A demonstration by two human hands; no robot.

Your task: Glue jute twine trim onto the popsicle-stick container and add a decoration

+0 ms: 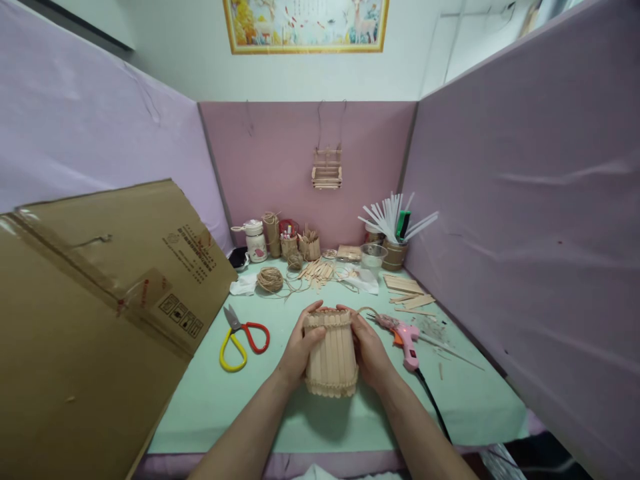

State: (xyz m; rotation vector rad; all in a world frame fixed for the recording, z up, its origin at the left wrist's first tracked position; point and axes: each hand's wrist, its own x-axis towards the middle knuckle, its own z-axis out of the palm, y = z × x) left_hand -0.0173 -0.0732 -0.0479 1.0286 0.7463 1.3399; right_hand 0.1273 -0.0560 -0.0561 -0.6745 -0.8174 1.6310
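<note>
A craft-stick holder (331, 357), built of upright wooden sticks with twine bands near both ends, is between my two hands above the table. My left hand (303, 343) grips its left side, the thumb lying across the front. On the other side my right hand (369, 347) is wrapped round the edge, its fingers partly hidden behind the holder. Just right of that hand lies a pink hot glue gun (406, 335) with a black cord. Scissors (242, 339) with one red and one yellow handle rest open to the left.
A large cardboard box (100, 320) leans in from the left. Along the back are a twine ball (270, 279), loose wooden sticks (319, 271), a white bottle (256, 241) and a pot of white glue sticks (395, 253). More flat sticks (407, 287) lie at right. Fabric-covered panels surround the table.
</note>
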